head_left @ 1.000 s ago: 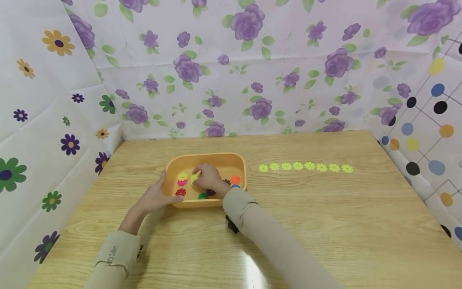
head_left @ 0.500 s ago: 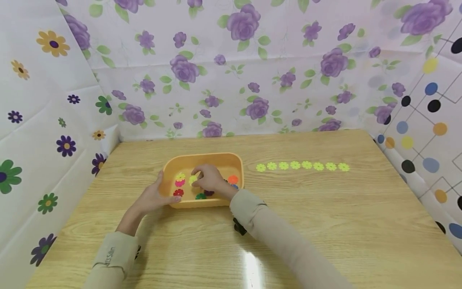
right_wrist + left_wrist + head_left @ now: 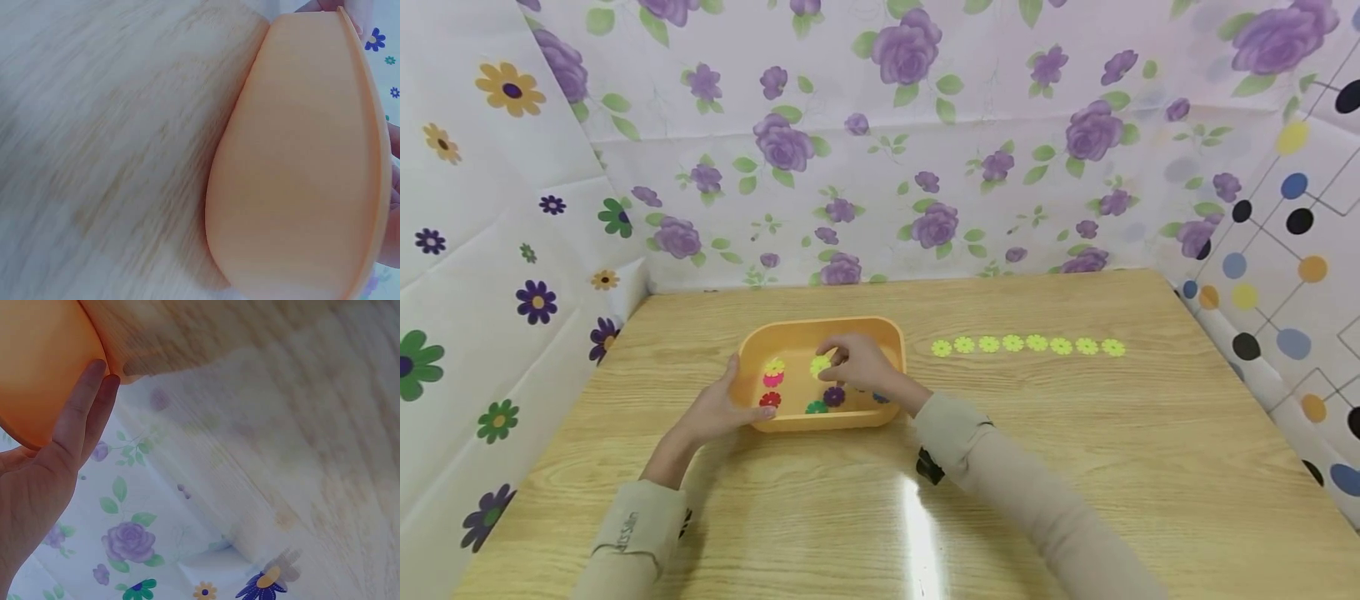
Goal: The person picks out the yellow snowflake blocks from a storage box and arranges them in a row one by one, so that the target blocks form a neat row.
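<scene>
An orange plastic tray stands on the table. My left hand grips its left end, with the thumb over the near rim and the fingers along the outer wall; the left wrist view shows those fingers against the tray. My right hand is over the tray's inside, pinching a yellow flower-shaped disc between thumb and fingertips. In the right wrist view the tray's side wall hides most of that hand's work.
Inside the tray lie a yellow disc overlapping a pink disc, plus red, green, purple and blue ones. Several yellow discs form a row right of the tray. Patterned cloth surrounds the table.
My right hand has shifted right and slightly up in the head view, carrying the yellow disc. The purple disc shows more fully; the orange one is now hidden. My left hand stays on the tray.
</scene>
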A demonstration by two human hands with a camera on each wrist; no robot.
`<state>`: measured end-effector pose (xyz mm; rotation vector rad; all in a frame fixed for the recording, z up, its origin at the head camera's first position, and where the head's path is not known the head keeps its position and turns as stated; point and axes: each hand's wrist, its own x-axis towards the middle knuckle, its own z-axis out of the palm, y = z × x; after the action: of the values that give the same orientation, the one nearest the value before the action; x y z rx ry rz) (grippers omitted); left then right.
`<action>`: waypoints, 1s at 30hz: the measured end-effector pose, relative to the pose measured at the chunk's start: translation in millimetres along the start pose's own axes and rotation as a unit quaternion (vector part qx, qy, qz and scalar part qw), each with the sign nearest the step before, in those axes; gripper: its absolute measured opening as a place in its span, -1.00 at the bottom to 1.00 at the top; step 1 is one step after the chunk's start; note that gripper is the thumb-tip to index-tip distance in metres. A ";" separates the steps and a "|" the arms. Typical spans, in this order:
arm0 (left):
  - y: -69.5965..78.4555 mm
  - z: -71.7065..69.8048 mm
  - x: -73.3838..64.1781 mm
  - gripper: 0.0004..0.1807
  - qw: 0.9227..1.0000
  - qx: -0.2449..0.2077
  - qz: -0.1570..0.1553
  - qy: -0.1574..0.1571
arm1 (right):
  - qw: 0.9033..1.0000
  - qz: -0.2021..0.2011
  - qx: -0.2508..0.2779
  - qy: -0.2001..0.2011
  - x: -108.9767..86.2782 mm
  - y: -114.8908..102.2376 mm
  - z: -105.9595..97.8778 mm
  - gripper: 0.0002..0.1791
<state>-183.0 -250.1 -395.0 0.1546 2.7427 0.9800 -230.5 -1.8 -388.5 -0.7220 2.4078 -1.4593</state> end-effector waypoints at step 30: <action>-0.5 0.1 -0.5 0.28 1.000 -0.002 0.001 0.004 | 1.000 -0.002 0.004 0.001 -41.8 17.9 -71.8 -0.64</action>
<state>-182.5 -250.5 -395.3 0.1530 2.7477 0.9891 -231.7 81.6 -372.3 -0.7235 2.4022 -1.4706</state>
